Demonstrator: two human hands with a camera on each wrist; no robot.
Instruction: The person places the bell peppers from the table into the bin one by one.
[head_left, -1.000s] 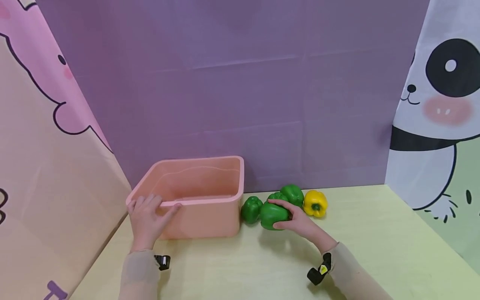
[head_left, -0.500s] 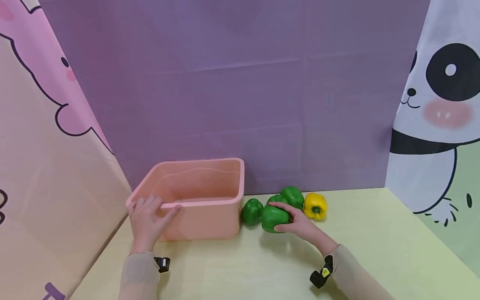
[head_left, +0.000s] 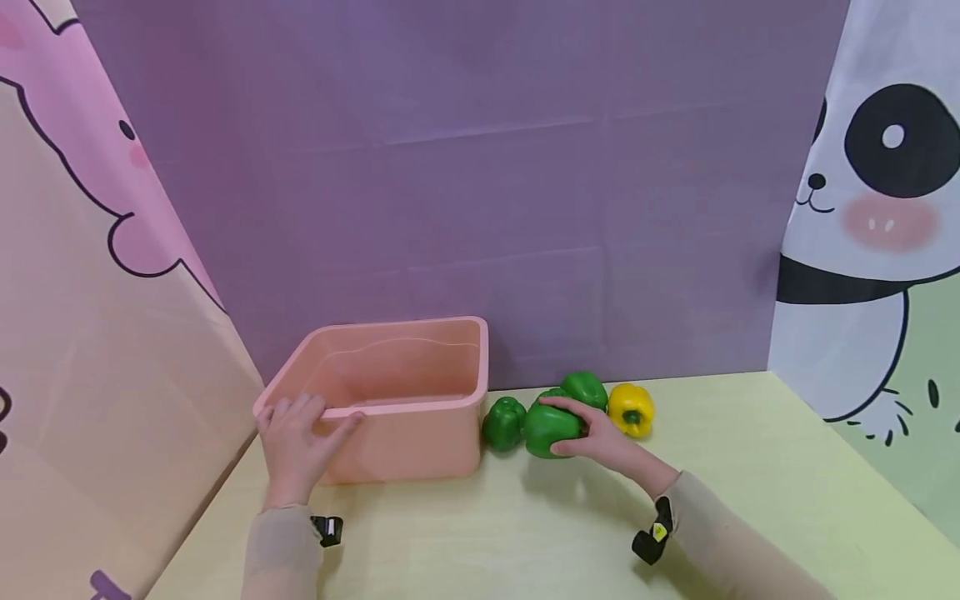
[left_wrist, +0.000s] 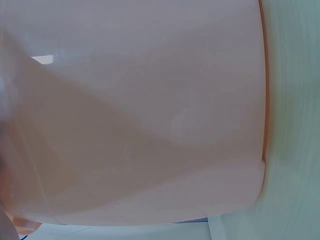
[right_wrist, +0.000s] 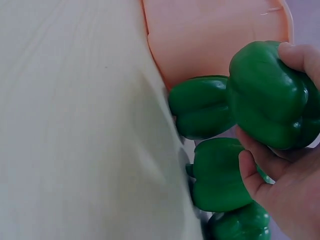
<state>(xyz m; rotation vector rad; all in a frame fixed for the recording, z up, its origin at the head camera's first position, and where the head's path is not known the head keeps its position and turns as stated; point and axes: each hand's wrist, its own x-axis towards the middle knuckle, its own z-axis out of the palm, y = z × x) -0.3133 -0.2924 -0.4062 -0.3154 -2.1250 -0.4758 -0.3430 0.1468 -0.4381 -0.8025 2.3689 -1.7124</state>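
My left hand (head_left: 294,442) grips the near rim of a pink plastic bin (head_left: 405,442), fingers over the edge at its left corner and thumb along the front. The bin's smooth wall (left_wrist: 150,100) fills most of the left wrist view. Right of the bin, my right hand (head_left: 600,442) holds a green bell pepper (head_left: 550,431) between thumb and fingers. In the right wrist view this held pepper (right_wrist: 267,95) is raised off the table, its stem end hidden. Behind and beside it lie more green bell peppers (head_left: 504,423) (right_wrist: 220,175).
A yellow bell pepper (head_left: 631,410) lies at the right end of the group, near another green pepper (head_left: 585,389). A purple cloth backdrop (head_left: 480,167) stands behind the pale table (head_left: 480,542). Printed panels (head_left: 892,250) flank both sides.
My right hand and the held bell pepper have shifted very slightly right. My left hand stays on the bin's rim, and the other peppers lie as before.
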